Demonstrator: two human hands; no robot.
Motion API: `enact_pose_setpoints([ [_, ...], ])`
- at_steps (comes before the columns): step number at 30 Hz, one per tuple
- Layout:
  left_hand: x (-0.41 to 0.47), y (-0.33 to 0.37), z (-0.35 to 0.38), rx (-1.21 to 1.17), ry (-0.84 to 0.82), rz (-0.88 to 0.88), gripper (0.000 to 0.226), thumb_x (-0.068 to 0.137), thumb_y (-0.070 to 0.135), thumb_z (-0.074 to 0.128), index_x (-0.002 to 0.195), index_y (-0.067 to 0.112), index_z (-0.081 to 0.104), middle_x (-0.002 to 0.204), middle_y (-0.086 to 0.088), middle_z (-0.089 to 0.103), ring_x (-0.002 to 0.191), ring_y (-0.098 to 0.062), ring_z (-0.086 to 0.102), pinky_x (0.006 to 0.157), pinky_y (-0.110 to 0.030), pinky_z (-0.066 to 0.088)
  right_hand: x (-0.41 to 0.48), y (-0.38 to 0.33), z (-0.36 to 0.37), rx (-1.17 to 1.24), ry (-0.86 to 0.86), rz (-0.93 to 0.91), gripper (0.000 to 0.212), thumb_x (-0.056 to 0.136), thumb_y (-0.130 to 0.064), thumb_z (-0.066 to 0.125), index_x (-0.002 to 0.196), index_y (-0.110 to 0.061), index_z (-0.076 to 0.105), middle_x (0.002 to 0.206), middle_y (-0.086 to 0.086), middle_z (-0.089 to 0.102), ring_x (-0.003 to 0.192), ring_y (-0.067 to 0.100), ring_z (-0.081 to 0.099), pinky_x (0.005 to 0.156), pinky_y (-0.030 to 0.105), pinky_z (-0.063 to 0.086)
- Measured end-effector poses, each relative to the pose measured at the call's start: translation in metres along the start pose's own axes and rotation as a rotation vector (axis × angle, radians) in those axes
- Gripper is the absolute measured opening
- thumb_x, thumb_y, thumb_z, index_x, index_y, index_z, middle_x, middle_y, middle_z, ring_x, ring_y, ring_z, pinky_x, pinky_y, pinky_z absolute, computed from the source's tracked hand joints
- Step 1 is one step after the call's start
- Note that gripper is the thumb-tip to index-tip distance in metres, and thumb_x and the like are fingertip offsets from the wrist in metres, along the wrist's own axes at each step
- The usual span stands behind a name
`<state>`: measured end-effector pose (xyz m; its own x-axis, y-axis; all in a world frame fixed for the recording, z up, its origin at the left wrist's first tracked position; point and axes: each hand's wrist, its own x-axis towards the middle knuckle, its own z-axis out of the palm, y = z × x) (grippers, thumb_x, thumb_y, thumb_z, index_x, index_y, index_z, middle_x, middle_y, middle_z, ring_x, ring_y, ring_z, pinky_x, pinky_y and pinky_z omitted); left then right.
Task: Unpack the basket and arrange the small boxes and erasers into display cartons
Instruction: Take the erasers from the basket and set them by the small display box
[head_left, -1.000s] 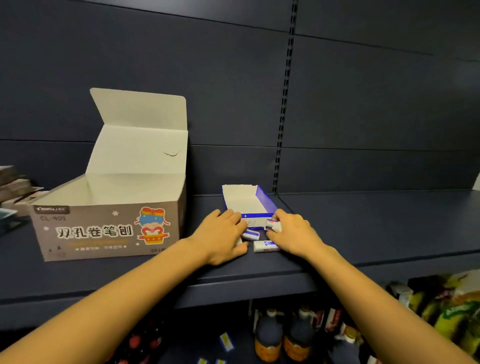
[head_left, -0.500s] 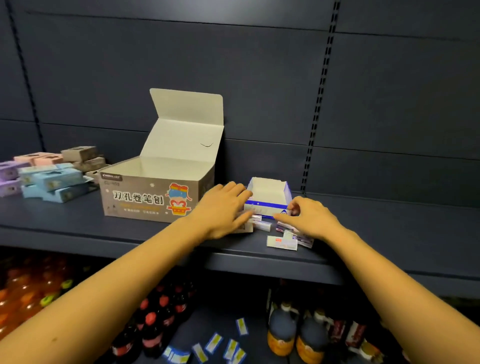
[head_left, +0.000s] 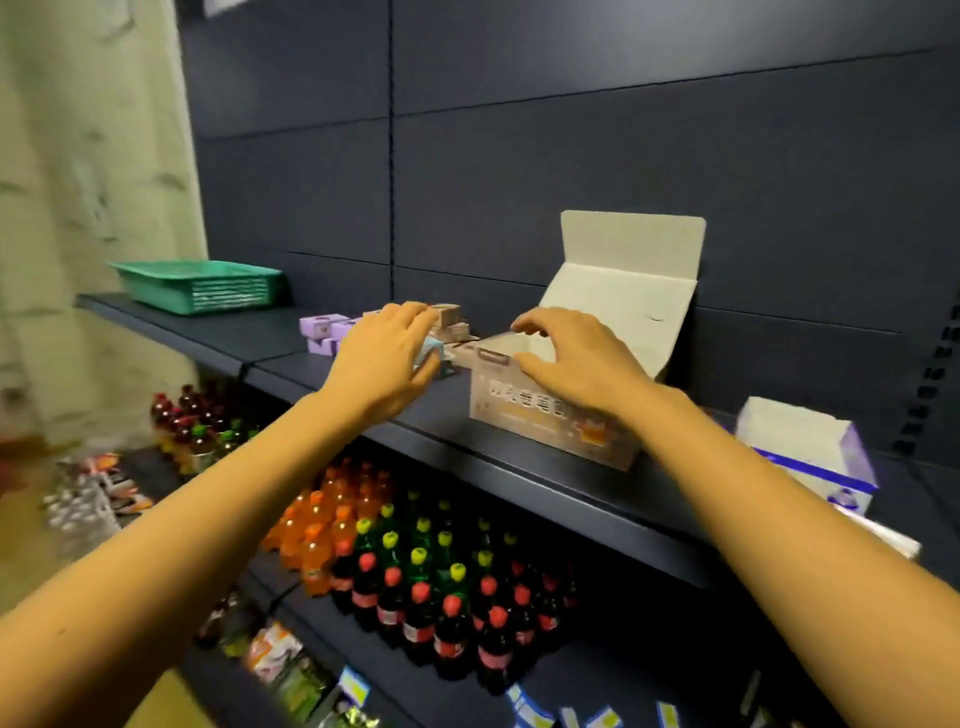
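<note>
Both hands are empty above the shelf (head_left: 234, 328); the left hand (head_left: 384, 358) has its fingers apart over the small boxes (head_left: 324, 328); the right hand (head_left: 576, 361) has its fingers loosely spread at the open carton's (head_left: 496, 408) front rim. The green basket (head_left: 202, 287) sits at the far left; a blue carton (head_left: 802, 449) stands to the right.

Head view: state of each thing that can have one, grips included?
big carton, lid flap up, top open
blue-and-white carton, top open
green basket, upright, inside hidden
small boxes, stacked left of the big carton
left grip, open, fingers spread over the small boxes
right grip, open, arched over the big carton's rim, holding nothing
</note>
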<state>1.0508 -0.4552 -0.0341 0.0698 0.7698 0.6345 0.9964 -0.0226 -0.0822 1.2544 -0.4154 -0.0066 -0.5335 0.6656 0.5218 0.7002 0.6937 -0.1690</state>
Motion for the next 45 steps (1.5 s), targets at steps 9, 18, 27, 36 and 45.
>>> enact_pose_setpoints([
  [9,-0.055,-0.173,-0.002,0.226,-0.125,-0.285,0.052,0.095,0.035,0.04,0.138,0.007,0.039,0.143,-0.012,0.041,0.128,-0.03,0.042,0.102,-0.039,0.034,0.097,-0.11,0.118,0.057,-0.181,-0.251,0.046,0.091,-0.029,0.053,0.135,-0.021,0.045,0.141,0.003,0.047,0.126,0.025,0.044,0.1,0.039,0.042],
  [18,-0.077,-0.358,0.004,0.295,-0.196,-0.422,0.051,0.097,0.041,0.035,0.138,0.011,0.039,0.14,-0.009,0.045,0.127,-0.027,0.043,0.101,-0.039,0.036,0.237,-0.232,0.237,0.058,-0.305,-0.304,0.051,0.093,-0.032,0.049,0.141,-0.021,0.036,0.144,0.004,0.041,0.131,0.026,0.04,0.103,0.044,0.04],
  [27,-0.072,-0.498,0.027,0.321,-0.239,-0.49,0.052,0.097,0.042,0.034,0.14,0.013,0.034,0.141,-0.007,0.042,0.127,-0.023,0.041,0.101,-0.035,0.036,0.355,-0.316,0.315,0.056,-0.315,-0.317,0.05,0.095,-0.035,0.047,0.142,-0.023,0.036,0.145,0.001,0.039,0.132,0.025,0.039,0.099,0.044,0.041],
  [36,-0.023,-0.641,0.094,0.303,-0.219,-0.515,0.05,0.098,0.04,0.033,0.14,0.014,0.034,0.141,-0.007,0.042,0.129,-0.024,0.04,0.101,-0.035,0.034,0.49,-0.381,0.409,0.079,-0.246,-0.354,0.047,0.093,-0.033,0.049,0.138,-0.02,0.042,0.141,0.005,0.045,0.129,0.026,0.043,0.101,0.042,0.042],
  [45,0.061,-0.784,0.137,0.27,-0.134,-0.48,0.047,0.098,0.04,0.033,0.136,0.014,0.039,0.137,-0.007,0.046,0.125,-0.024,0.042,0.099,-0.037,0.038,0.648,-0.41,0.458,0.076,-0.18,-0.26,0.043,0.093,-0.029,0.048,0.136,-0.021,0.045,0.14,0.003,0.048,0.127,0.026,0.045,0.099,0.042,0.04],
])
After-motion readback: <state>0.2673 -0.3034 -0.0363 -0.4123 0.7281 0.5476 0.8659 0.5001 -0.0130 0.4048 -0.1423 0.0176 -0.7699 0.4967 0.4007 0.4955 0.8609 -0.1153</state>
